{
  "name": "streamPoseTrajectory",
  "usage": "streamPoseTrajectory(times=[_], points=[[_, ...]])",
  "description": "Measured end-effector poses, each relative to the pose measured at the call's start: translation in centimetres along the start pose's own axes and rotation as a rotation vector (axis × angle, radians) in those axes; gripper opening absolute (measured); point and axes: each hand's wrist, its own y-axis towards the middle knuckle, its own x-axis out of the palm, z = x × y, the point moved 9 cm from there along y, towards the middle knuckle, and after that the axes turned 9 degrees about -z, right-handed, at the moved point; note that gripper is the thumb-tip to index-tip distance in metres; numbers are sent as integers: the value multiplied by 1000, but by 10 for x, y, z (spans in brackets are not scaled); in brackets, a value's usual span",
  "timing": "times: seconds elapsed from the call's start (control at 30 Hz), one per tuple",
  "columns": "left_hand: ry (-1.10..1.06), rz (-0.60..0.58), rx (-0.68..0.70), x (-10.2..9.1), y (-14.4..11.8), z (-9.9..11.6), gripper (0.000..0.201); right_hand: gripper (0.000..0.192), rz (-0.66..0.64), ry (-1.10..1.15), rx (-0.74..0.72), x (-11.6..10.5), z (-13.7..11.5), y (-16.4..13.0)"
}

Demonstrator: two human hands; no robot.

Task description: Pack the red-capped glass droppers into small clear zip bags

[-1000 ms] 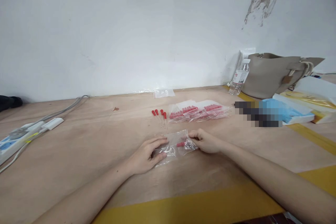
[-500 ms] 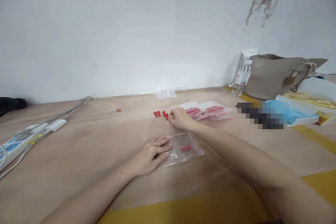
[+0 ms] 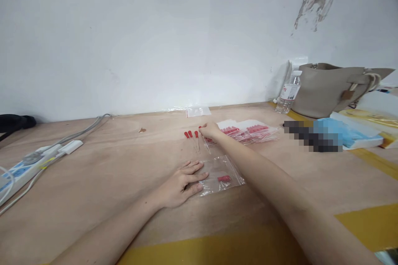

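My left hand (image 3: 182,182) lies flat on the wooden table (image 3: 108,174), its fingers pressing the left edge of a small clear zip bag (image 3: 222,176) that holds a red LED. My right hand (image 3: 210,131) reaches past the bag to a row of loose red LEDs (image 3: 191,136) and pinches one of them by its red head, its thin leads pointing down toward the table. Just right of that hand lie clear bags packed with red LEDs (image 3: 248,131).
A white power strip with grey cables (image 3: 31,163) sits at the left. An empty clear bag (image 3: 198,111) lies by the wall. At the right stand a water bottle (image 3: 289,92), a beige bag (image 3: 332,87), blue cloth and white boxes. Yellow tape marks the near table edge.
My right hand left the small bag, reached forward to the loose red LEDs and picked one up. My left hand stayed on the bag. The view shifted slightly.
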Motion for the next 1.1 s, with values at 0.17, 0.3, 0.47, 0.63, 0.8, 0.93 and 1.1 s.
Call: streamPoseTrajectory(times=[0.17, 0.3, 0.47, 0.63, 0.8, 0.93, 1.1], points=[[-34, 108, -46, -7, -3, -1, 36, 44, 245, 186, -56, -53, 20, -54], [-44, 140, -11, -8, -3, 2, 33, 37, 327, 427, -166, -85, 49, -112], [-66, 122, -17, -5, -3, 0, 33, 37, 395, 574, -76, -89, 90, -139], [-67, 120, -18, -3, -2, -2, 35, 36, 344, 820, 51, -61, 109, -135], [-49, 128, -41, -4, -2, -4, 45, 31, 76, 1047, 177, -28, 105, -142], [-30, 114, -44, -5, -1, -2, 47, 33, -248, 761, 102, -16, 87, -146], [-20, 96, -20, -8, 1, 4, 45, 28, -216, 263, -69, -27, 69, -145]])
